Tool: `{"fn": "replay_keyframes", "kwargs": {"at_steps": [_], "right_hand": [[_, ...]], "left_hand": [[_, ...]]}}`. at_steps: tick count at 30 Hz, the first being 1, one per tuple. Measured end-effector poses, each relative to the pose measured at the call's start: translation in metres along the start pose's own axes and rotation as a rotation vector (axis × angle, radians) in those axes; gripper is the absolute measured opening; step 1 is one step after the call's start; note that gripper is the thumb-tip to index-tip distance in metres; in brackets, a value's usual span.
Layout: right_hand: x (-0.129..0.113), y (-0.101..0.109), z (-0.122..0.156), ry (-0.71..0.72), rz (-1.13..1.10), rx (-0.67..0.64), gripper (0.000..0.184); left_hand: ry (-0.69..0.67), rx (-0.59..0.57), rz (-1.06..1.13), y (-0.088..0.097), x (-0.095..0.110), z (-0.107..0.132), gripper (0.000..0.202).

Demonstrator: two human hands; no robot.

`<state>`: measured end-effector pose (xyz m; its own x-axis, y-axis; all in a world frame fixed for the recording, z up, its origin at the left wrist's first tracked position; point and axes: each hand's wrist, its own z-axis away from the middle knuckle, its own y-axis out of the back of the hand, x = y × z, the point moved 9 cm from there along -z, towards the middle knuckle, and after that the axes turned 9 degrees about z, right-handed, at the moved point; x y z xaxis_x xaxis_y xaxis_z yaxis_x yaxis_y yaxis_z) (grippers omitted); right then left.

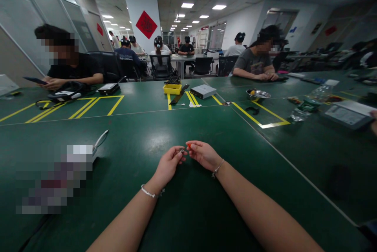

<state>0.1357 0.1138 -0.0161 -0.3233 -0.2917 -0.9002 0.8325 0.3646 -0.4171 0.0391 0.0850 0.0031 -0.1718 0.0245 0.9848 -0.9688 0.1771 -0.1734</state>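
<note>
Both hands are held close together above the green table [138, 146], fingertips nearly meeting. My left hand [169, 163] pinches a small metallic piece [182, 150], too small to name. Between the thumb and fingers of my right hand [206, 155] is a small orange-red piece [189, 146], its kind not clear. The two pieces are side by side with a narrow gap, as far as I can tell. A bracelet circles each wrist.
On the left lies a blurred-out device [53, 181] with a cable. Farther back are a yellow tray [172, 89], a grey box [203, 91], a metal bowl [258, 94] and a plastic bottle [312, 102]. Two people sit across the table.
</note>
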Motion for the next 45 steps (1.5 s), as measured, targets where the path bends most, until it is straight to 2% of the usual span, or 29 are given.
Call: {"fn": "replay_keyframes", "kwargs": {"at_steps": [4,10,18,23,28,32,38,45], "right_hand": [[-0.003,-0.002,0.001,0.002,-0.015,-0.002,0.018],[-0.002,0.000,0.001,-0.013,-0.017,-0.001,0.023],[-0.005,-0.004,0.002,-0.015,-0.006,-0.027,0.014],[-0.003,-0.004,0.000,-0.049,-0.013,-0.028,0.017],[-0.001,-0.003,-0.002,-0.061,-0.028,-0.025,0.019],[0.001,-0.005,-0.005,-0.059,-0.029,-0.040,0.015],[0.001,-0.006,-0.006,-0.063,-0.028,-0.049,0.018],[-0.002,-0.003,-0.004,-0.044,-0.034,-0.003,0.024]], "left_hand": [[-0.038,0.054,-0.110,0.006,0.000,-0.002,0.019],[-0.077,0.043,-0.152,0.007,0.001,-0.006,0.013],[-0.020,0.055,-0.088,0.006,-0.001,-0.008,0.016],[0.007,0.023,-0.010,0.001,-0.001,-0.008,0.019],[0.012,-0.001,-0.022,-0.001,-0.003,-0.008,0.020],[0.031,0.046,-0.057,0.003,-0.003,-0.008,0.019],[0.053,0.092,-0.075,0.009,-0.004,-0.007,0.012],[0.085,0.082,-0.076,0.009,-0.008,-0.007,0.012]]}}
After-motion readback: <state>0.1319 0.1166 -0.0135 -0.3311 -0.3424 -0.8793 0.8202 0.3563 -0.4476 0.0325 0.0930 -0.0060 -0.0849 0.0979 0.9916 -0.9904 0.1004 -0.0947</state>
